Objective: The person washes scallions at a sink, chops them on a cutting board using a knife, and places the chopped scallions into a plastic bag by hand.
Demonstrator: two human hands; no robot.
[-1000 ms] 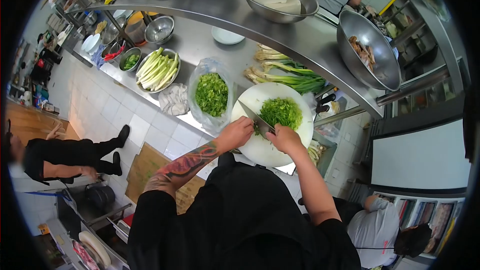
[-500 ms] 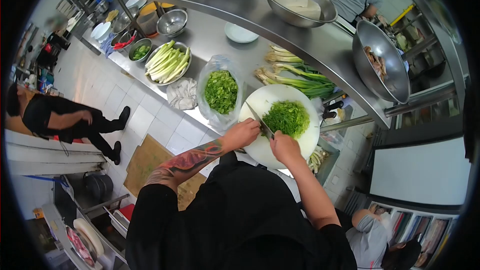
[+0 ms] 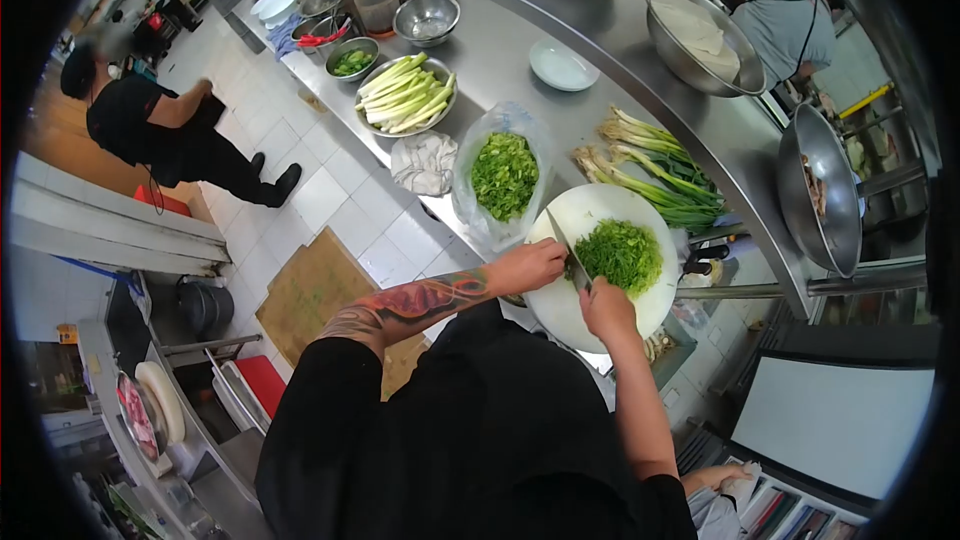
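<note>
A round white cutting board [image 3: 560,318] carries a heap of finely chopped green onion [image 3: 622,256]. My right hand [image 3: 607,310] is wrapped round the handle of a kitchen knife [image 3: 561,238], whose blade slants across the board along the heap's left edge. Beside the blade, my left hand [image 3: 538,264] rests on the board's left side with its fingers curled; what lies under them is hidden. Just beyond that hand stands a clear plastic bag [image 3: 541,145] of coarser chopped greens [image 3: 503,176]. Whole green onions [image 3: 650,160] lie behind the board.
A crumpled cloth [image 3: 424,162] and a bowl of cut stalks [image 3: 405,95] are left of the bag. A white plate [image 3: 563,65] sits farther back. The steel shelf [image 3: 590,50] overhangs the counter, bearing metal bowls [image 3: 700,40]. A person in black [image 3: 165,125] stands on the left.
The view has swung, so the counter and board appear farther right and a little lower. The person in black has turned and stands more upright. Both hands keep their places at the knife and board.
</note>
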